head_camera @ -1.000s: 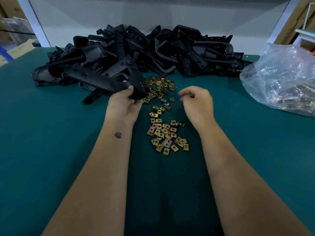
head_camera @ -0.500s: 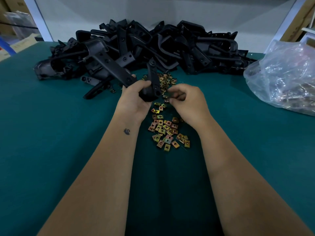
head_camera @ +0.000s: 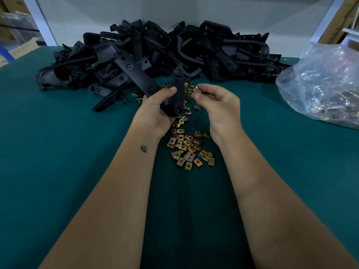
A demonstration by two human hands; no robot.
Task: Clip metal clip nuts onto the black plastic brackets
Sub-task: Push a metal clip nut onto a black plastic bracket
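Sitting early in the job, by the look of it: lying heaped along the far side of the green counter (head_camera: 58,152), a large pile of black plastic brackets (head_camera: 194,53), none visibly wearing a clip, though too dark and tangled to tell for sure. Slumping at the right edge, well apart from the hands, a clear plastic bag (head_camera: 320,84) seemingly holding more hardware. Stretching out on the near side, plenty of bare counter around both forearms, leaving free room for swinging elbows; tightening only toward the back, where pile and wall are closing in. Lying scattered between the wrists and running up toward the pile, loose metal clip nuts (head_camera: 186,150), many waiting. Being gripped in the left hand (head_camera: 155,111), fingers curling round it, one bracket (head_camera: 175,94) raised off the counter with its end pointing up. Being pinched between thumb and fingers of the right hand (head_camera: 217,101), a single clip nut (head_camera: 196,91), hovering just beside the bracket, not yet touching.
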